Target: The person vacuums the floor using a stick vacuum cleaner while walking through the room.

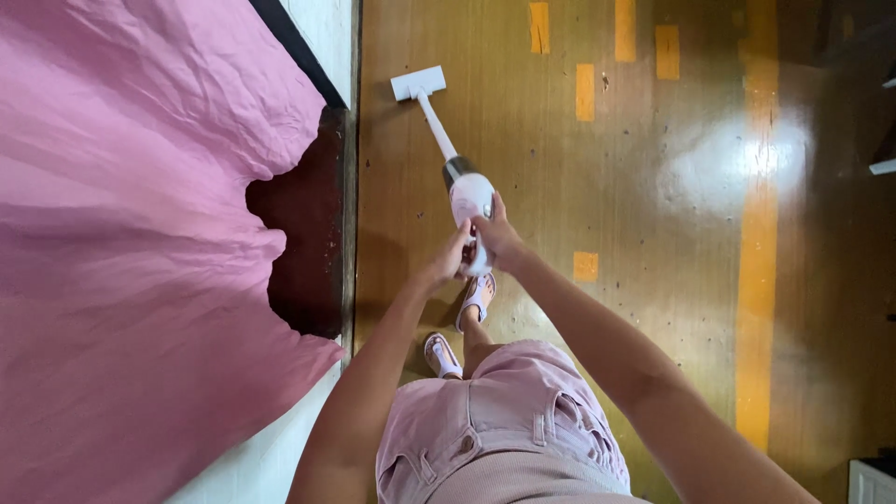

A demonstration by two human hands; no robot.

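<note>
Vacuum (464, 191), both hands gripping, bed edge (347, 140) near

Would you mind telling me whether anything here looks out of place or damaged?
Nothing looks damaged or spilled. Both hands, left hand and right hand, grip the white stick vacuum on the wooden floor. The pink bedsheet is rumpled, baring dark wood.

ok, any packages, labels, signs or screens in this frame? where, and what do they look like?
None visible: no package, label, sign or screen.
Nearest thing to markings: orange rectangles and a long orange stripe painted on the brown wooden floor, plain, no writing.
White stick vacuum, held by both the left hand and the right hand, shows no readable label.
</note>
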